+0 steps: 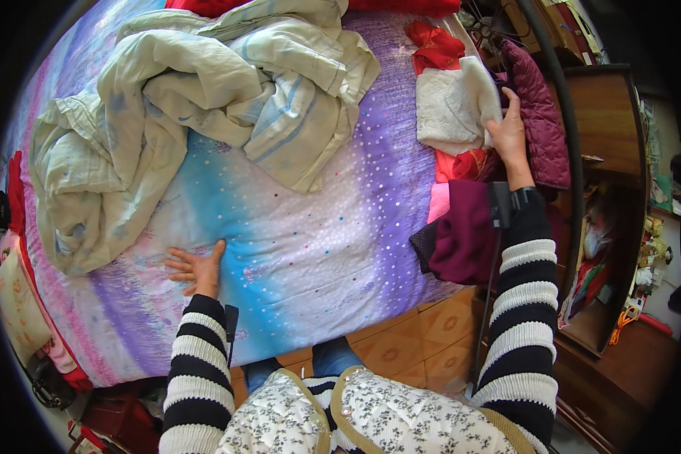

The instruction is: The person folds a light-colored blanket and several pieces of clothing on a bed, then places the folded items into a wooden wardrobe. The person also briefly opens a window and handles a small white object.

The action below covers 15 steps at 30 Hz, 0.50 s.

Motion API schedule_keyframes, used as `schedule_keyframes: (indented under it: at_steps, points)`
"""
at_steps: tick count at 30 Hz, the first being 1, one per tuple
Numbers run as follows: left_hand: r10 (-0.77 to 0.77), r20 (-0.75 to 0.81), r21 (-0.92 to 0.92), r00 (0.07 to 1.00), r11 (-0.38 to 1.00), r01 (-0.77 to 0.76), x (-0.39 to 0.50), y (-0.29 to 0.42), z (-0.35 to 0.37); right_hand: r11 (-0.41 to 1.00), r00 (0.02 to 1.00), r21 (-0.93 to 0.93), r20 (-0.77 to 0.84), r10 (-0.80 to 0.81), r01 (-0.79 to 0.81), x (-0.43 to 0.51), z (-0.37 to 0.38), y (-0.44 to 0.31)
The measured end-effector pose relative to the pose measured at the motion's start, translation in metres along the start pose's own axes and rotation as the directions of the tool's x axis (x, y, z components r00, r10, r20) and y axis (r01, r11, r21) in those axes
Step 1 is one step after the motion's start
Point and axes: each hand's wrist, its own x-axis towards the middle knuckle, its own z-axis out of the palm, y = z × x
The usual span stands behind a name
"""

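My left hand (197,269) is spread over the patterned bedsheet (312,249), its fingers apart and nothing in it. Whether its palm touches the sheet I cannot tell. At the bed's right edge my right hand (509,131) grips the raised edge of a white fleecy cloth (448,108); some of its fingertips are hidden behind the fold. Against that hand lies a quilted maroon garment (536,125). Red fabric (438,46) shows beyond the white cloth. Closer to me, a plum-coloured garment (462,238) hangs over the bed's edge, beside a pink cloth (438,201).
A crumpled pale quilt (221,96) covers the far left of the bed. A dark metal bar (567,113) runs along the right side, before a wooden cabinet (604,125) with an open compartment. Tiled floor (397,346) shows below the bed's near edge.
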Motion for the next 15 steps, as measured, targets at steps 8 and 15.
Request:
schedule_keyframes:
  at_steps: [8, 15]
  points:
    - [0.015, 0.002, -0.024, 1.0, 1.0, -0.015, 0.001, -0.001, 0.001, 0.463, 0.843, 0.704, 0.447, 0.301, -0.539, 0.021, -0.038, -0.008]
    - [0.01, -0.011, -0.026, 1.0, 1.0, -0.01, -0.002, 0.001, 0.0, 0.227, 0.837, 0.809, 0.495, 0.233, -0.542, 0.01, -0.04, -0.014]
